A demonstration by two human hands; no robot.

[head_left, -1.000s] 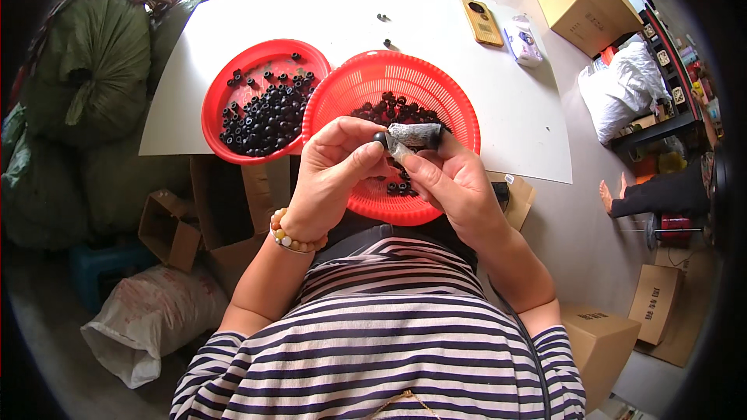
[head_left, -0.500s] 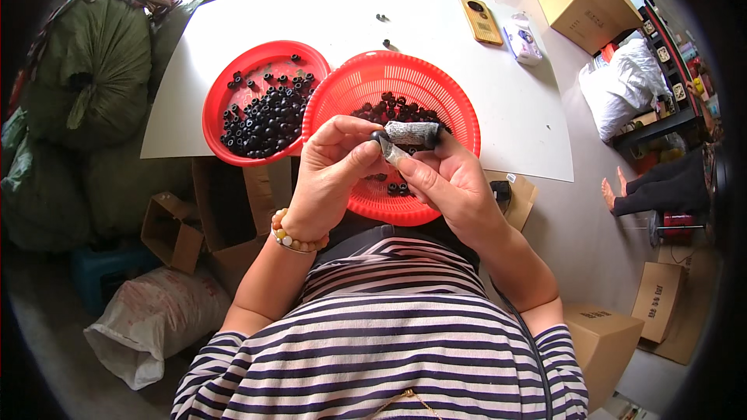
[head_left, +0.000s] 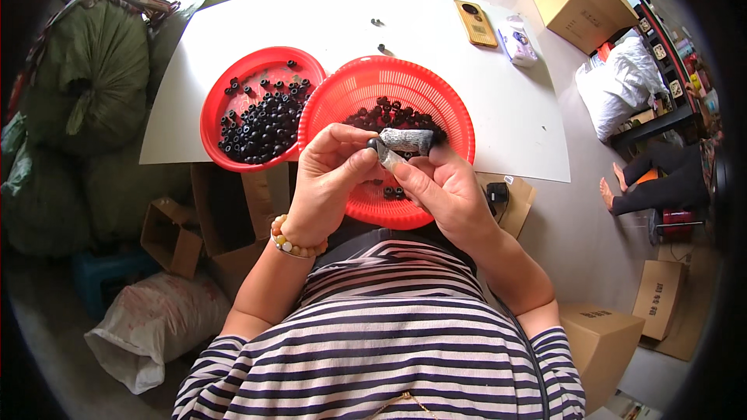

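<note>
Over a red slotted basket [head_left: 464, 120] both hands meet. My left hand [head_left: 331, 179] is closed, pinching a small black round part [head_left: 373, 142] between thumb and fingertips. My right hand [head_left: 451, 190] is closed against it from the right. Along the right forefinger runs a grey knit-looking sleeve [head_left: 406, 140] with a dark end, and a pale, clear-looking cover [head_left: 391, 159] sits at the thumb tip; whether these are worn or held I cannot tell. Several dark, rough-edged parts [head_left: 393, 115] lie in the basket, partly hidden by the hands.
Left of the basket, a red tray [head_left: 208, 126] holds many smooth black parts [head_left: 268, 128]. Two loose black bits, a gold phone [head_left: 476, 23] and a white-purple pack [head_left: 517, 40] lie on the white table [head_left: 537, 128]. Cartons [head_left: 599, 342], sacks [head_left: 159, 319] and another person's legs [head_left: 657, 187] surround it.
The basket and tray sit slightly further left in view. Both hands keep the same pinch over the basket, with only a small shift of the fingers.
</note>
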